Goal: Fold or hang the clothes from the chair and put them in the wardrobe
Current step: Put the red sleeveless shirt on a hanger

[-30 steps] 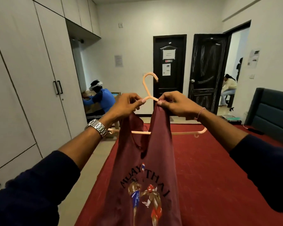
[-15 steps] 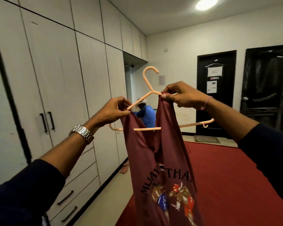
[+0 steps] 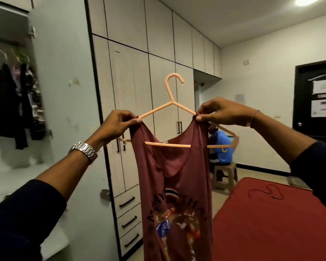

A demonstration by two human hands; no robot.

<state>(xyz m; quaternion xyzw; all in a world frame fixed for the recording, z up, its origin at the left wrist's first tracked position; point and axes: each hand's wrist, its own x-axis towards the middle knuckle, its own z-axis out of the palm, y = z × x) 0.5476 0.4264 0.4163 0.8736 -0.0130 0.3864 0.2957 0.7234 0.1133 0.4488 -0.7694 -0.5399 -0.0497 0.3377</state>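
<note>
A maroon sleeveless top (image 3: 177,185) with a printed boxing picture hangs from a peach plastic hanger (image 3: 170,99), held up in front of me. My left hand (image 3: 119,125) pinches the top's left strap against the hanger's left arm. My right hand (image 3: 222,112) pinches the right strap against the hanger's right arm. Both straps lie spread apart on the hanger's arms, and its hook points up. At the far left the wardrobe (image 3: 68,91) stands open, with dark clothes (image 3: 9,106) hanging inside.
Closed wardrobe doors (image 3: 130,91) and drawers (image 3: 128,202) run along the wall ahead. A bed with a red cover (image 3: 271,223) is at the lower right. A person in a blue shirt (image 3: 221,147) sits on a stool behind the top. A black door (image 3: 316,102) is at the far right.
My view has turned left, bringing the open wardrobe into sight. My hands have moved apart along the hanger's arms, spreading the two straps outward from its neck.
</note>
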